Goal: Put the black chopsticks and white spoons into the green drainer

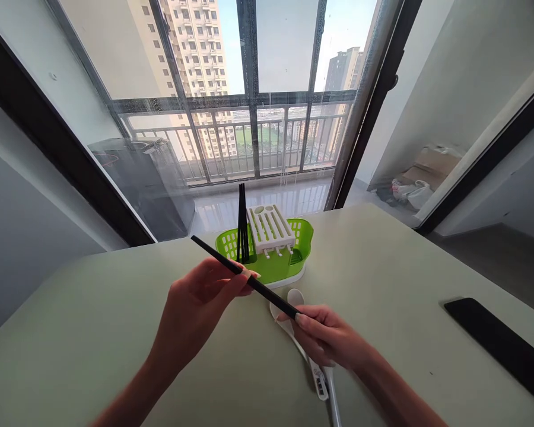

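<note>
My left hand (204, 302) pinches the middle of a pair of black chopsticks (271, 295), and my right hand (324, 335) grips their lower right end. The chopsticks slant from upper left to lower right above the table. Behind them stands a green utensil holder (276, 268) with a white slotted rack (271, 230) on it. Several black chopsticks (242, 225) stand upright in its left basket. Beneath my right hand lie two white spoons (295, 296), partly hidden by that hand.
The pale table (115, 320) spreads around my hands. A long black object (498, 347) lies at its right edge. Beyond the table are a glass door, a balcony railing (267, 142) and, at right, some bags (416, 194).
</note>
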Demonstrator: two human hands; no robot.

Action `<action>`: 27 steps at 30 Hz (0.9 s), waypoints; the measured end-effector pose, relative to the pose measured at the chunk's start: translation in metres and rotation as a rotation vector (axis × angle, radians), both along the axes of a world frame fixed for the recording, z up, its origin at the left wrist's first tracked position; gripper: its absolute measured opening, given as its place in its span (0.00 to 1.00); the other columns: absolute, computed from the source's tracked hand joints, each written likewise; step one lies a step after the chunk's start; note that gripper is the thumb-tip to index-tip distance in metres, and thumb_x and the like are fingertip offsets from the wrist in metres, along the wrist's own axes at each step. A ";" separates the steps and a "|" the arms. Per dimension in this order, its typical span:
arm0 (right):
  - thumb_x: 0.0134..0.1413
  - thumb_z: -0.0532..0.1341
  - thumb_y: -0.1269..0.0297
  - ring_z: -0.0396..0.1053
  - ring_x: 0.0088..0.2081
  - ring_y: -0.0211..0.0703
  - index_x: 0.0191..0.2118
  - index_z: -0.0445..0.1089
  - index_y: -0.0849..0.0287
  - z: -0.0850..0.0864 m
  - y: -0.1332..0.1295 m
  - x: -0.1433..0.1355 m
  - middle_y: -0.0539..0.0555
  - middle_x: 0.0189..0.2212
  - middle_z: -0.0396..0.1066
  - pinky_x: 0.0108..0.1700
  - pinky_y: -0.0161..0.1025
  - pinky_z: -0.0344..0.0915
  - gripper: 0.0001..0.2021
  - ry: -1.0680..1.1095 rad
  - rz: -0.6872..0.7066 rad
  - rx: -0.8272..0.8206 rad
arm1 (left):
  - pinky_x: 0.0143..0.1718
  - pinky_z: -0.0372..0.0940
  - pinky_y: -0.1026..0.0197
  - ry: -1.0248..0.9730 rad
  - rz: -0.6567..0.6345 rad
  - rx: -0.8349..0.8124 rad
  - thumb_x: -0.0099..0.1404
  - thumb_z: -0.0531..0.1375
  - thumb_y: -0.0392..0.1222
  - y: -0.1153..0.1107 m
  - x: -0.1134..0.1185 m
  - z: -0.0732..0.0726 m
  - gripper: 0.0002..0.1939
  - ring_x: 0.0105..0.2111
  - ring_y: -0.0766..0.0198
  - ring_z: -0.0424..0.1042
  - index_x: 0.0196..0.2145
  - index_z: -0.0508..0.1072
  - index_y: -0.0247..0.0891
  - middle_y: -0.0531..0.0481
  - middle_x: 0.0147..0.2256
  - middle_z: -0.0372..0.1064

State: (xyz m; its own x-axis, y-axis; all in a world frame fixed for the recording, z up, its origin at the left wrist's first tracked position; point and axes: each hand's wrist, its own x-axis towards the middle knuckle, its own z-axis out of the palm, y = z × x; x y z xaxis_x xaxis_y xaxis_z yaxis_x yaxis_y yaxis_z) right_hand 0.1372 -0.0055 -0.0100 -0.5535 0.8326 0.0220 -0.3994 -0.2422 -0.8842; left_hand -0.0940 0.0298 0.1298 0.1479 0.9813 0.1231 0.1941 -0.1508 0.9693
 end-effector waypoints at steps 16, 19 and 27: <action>0.68 0.61 0.51 0.46 0.11 0.26 0.59 0.72 0.63 -0.001 0.000 0.007 0.38 0.15 0.52 0.12 0.26 0.48 0.23 0.028 -0.031 -0.037 | 0.39 0.79 0.59 0.045 0.040 0.036 0.60 0.70 0.55 0.003 -0.003 0.007 0.15 0.30 0.56 0.82 0.35 0.81 0.41 0.49 0.29 0.82; 0.68 0.61 0.53 0.48 0.11 0.26 0.59 0.72 0.62 -0.002 -0.001 0.008 0.39 0.15 0.54 0.12 0.26 0.48 0.22 0.026 -0.028 -0.039 | 0.39 0.79 0.59 0.046 0.038 0.034 0.60 0.70 0.55 0.004 -0.002 0.006 0.15 0.29 0.57 0.82 0.35 0.80 0.41 0.49 0.29 0.82; 0.67 0.62 0.56 0.48 0.11 0.27 0.60 0.73 0.61 0.000 0.000 0.008 0.39 0.13 0.56 0.13 0.26 0.50 0.21 0.078 -0.016 -0.041 | 0.38 0.79 0.57 0.074 0.059 0.046 0.60 0.70 0.56 0.004 -0.004 0.008 0.16 0.29 0.56 0.82 0.36 0.79 0.41 0.49 0.29 0.82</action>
